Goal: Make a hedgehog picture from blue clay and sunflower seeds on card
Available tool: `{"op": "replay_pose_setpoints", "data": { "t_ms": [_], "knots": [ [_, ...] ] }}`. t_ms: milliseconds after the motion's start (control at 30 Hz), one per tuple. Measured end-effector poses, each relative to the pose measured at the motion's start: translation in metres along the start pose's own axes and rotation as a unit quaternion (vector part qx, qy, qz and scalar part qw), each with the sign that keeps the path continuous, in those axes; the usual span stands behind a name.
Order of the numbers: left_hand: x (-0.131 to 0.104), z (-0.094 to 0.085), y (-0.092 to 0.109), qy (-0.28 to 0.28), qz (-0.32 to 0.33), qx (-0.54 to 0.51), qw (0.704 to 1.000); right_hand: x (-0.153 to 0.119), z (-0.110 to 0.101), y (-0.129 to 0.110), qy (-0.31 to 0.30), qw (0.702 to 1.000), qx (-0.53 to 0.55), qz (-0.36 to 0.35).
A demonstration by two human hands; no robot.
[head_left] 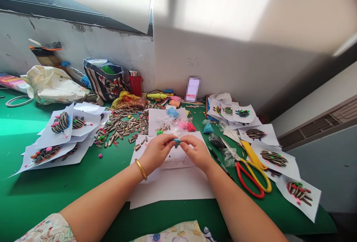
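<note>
My left hand [157, 152] and my right hand [196, 152] meet over the middle of the table. Their thumbs and fingers pinch a small piece of blue clay [177, 142] between them. Just below the fingertips, a white sheet carries a drawn hedgehog [176, 157], partly covered by my hands. More blank white paper [182, 186] lies under my wrists. Beyond my fingers are pink clay [182, 124], red clay [191, 127] and a blue packet [173, 113] on paper. A gold bangle circles my left wrist.
Striped seeds [126, 124] spread across the green table [92, 193]. Seed-decorated sheets [60, 137] pile up at the left, others [279, 158] at the right. Red-handled scissors [249, 182] and a yellow tool [253, 155] lie right of my hands. Bags and a red bottle [135, 83] stand by the wall.
</note>
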State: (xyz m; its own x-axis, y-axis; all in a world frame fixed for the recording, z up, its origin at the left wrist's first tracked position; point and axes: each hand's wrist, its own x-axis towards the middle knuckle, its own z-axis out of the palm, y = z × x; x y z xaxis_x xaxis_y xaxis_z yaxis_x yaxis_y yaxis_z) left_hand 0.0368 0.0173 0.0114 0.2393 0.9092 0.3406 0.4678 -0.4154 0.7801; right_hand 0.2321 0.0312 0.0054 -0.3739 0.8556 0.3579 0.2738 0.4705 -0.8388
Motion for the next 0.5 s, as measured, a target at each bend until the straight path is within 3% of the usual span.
{"op": "replay_pose_setpoints", "data": {
  "t_ms": [100,200,267,400,500],
  "knots": [
    [-0.0008,0.0023,0.0050,0.002,-0.003,-0.033,0.999,0.0004,0.0017,0.0022,0.000,0.998,0.054,0.044],
    [-0.0018,0.0036,0.0095,0.001,-0.019,-0.058,0.998,0.0015,0.0048,0.0035,-0.055,0.995,0.073,0.049],
    [-0.0017,0.0028,0.0109,-0.007,-0.031,-0.066,0.997,0.0017,0.0061,0.0044,-0.084,0.994,0.052,0.041],
    [-0.0010,0.0001,0.0104,-0.043,-0.033,-0.066,0.996,0.0007,0.0043,0.0068,-0.061,0.996,-0.052,0.029],
    [-0.0005,0.0001,0.0061,-0.032,-0.031,-0.075,0.996,-0.0002,0.0012,0.0058,-0.080,0.995,-0.053,0.012]
  ]
}}
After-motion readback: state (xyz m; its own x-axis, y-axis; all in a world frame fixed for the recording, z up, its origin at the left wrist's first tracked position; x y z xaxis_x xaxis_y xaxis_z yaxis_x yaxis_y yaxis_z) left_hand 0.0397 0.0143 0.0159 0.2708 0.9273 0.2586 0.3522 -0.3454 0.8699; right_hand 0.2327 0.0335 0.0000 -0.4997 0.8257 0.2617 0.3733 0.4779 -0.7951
